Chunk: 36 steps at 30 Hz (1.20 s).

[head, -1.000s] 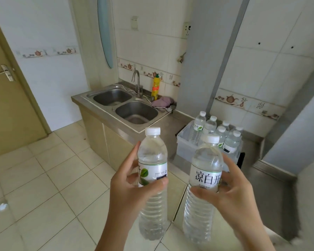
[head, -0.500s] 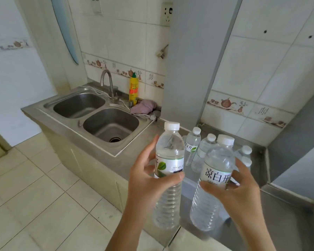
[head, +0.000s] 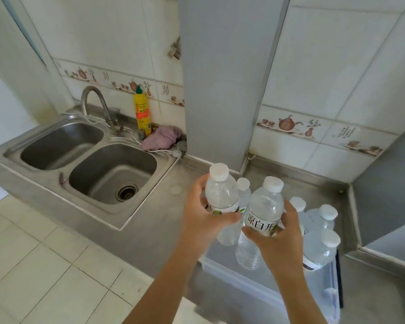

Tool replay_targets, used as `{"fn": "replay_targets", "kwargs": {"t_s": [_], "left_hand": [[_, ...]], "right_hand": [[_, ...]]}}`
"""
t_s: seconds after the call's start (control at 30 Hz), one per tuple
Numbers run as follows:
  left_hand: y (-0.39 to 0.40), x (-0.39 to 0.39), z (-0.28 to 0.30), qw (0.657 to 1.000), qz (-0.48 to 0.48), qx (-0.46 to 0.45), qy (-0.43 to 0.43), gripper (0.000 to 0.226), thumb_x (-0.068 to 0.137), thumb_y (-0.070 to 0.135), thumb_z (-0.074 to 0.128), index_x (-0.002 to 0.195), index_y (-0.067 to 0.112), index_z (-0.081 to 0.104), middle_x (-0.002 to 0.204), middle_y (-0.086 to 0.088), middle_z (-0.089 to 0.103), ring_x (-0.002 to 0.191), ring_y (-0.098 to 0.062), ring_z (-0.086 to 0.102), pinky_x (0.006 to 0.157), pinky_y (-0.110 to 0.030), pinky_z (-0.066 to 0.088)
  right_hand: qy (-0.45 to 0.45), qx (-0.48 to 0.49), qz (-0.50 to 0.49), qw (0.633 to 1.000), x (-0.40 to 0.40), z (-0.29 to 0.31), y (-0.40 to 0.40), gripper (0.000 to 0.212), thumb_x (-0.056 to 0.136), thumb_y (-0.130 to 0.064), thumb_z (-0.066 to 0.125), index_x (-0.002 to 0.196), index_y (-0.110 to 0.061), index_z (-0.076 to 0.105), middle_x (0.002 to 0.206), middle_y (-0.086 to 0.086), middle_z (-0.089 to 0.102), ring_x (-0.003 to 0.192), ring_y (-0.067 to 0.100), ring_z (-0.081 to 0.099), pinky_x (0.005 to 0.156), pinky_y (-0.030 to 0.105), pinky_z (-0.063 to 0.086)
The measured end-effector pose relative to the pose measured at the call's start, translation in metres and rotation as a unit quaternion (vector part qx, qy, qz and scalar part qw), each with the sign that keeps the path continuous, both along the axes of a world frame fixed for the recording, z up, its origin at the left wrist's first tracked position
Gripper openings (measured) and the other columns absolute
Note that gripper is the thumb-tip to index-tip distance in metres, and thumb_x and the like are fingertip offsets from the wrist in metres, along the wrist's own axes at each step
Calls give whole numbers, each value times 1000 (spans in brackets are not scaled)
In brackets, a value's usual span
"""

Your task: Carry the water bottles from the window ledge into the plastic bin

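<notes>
Left hand (head: 202,222) fingers curled round green-label bottle (head: 221,199), right hand (head: 279,239) clamped round black-lettered bottle (head: 262,216), both above plastic bin (head: 255,291), frame lower right.

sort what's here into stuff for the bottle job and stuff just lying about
For the job:
- left hand holding a water bottle
- right hand holding another bottle
- plastic bin
- bottles already in the bin

Just lying about:
- double sink
- tap
- yellow bottle
- purple cloth
</notes>
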<state>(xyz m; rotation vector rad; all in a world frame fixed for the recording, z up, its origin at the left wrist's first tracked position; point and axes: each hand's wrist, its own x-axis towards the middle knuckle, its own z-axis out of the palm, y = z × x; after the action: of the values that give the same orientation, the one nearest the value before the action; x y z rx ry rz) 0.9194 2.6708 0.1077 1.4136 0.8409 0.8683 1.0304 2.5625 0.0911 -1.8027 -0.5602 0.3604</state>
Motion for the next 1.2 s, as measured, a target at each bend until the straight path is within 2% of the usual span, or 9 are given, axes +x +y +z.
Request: {"fn": "replay_targets", "kwargs": {"t_s": [0.07, 0.13, 0.3, 0.47, 0.67, 0.9, 1.0, 1.07, 1.2], "left_hand": [[7, 7, -14, 999, -30, -3, 14, 85, 53, -1, 92, 115, 42, 52, 107, 20, 67, 98, 3, 66, 78, -19, 55], [11, 14, -25, 998, -50, 0, 32, 89, 51, 12, 94, 120, 44, 49, 121, 13, 63, 109, -7, 64, 90, -32, 56], [22, 27, -44, 995, -80, 5, 55, 87, 51, 25, 91, 117, 51, 42, 127, 7, 54, 116, -18, 59, 98, -45, 52], [29, 27, -61, 986, -141, 0, 88, 86, 58, 9, 90, 118, 46, 40, 120, 14, 55, 110, -4, 60, 98, -35, 51], [34, 26, -73, 978, -149, 37, 144, 88, 47, 22, 93, 106, 61, 41, 119, 12, 58, 115, -15, 58, 95, -38, 51], [31, 27, -84, 971, -121, 113, 171, 88, 44, 31, 94, 110, 48, 38, 121, 7, 52, 112, -17, 54, 92, -33, 49], [32, 26, -83, 962, -130, 150, 188, 89, 51, 25, 95, 115, 40, 35, 121, 3, 49, 112, -18, 52, 92, -36, 50], [34, 23, -82, 958, -148, 161, 187, 86, 54, 30, 93, 119, 39, 37, 123, 8, 50, 115, -14, 51, 95, -36, 50], [32, 16, -74, 944, -154, 240, 165, 77, 58, 49, 85, 120, 50, 39, 119, 31, 45, 112, -1, 48, 92, -11, 39]], "right_hand": [[-3, -10, -13, 1000, 0, -8, 5, 84, 55, -1, 88, 122, -29, 46, 96, -23, 58, 87, 15, 60, 75, 15, 47], [-6, -18, -25, 999, -1, -14, 9, 80, 56, 3, 85, 115, -31, 45, 91, -27, 55, 81, 11, 58, 64, 4, 41], [-50, -50, -47, 996, 2, -30, 20, 80, 55, 8, 84, 123, -14, 49, 93, -11, 55, 88, 15, 53, 71, 19, 39], [-70, -60, -57, 994, 1, -46, 28, 76, 57, 6, 81, 121, -16, 48, 98, -4, 59, 91, 22, 58, 76, 30, 45], [-114, -69, -61, 989, -3, -57, 27, 68, 58, 8, 79, 115, -16, 51, 107, 3, 64, 95, 24, 60, 74, 27, 45], [-134, -91, -31, 986, -1, -56, 24, 64, 63, -7, 85, 118, -14, 53, 111, 3, 63, 98, 19, 59, 78, 16, 40], [-138, -108, -22, 984, -4, -53, 23, 62, 66, -16, 85, 120, -14, 55, 113, 3, 62, 100, 18, 58, 82, 11, 37], [-141, -98, -36, 985, -8, -47, 20, 64, 64, -13, 86, 121, -13, 56, 112, 0, 60, 99, 15, 56, 83, 7, 35], [-139, -72, -68, 985, -12, -30, 12, 63, 68, -2, 81, 123, -17, 55, 117, -5, 54, 100, 7, 49, 74, -6, 32]]}}
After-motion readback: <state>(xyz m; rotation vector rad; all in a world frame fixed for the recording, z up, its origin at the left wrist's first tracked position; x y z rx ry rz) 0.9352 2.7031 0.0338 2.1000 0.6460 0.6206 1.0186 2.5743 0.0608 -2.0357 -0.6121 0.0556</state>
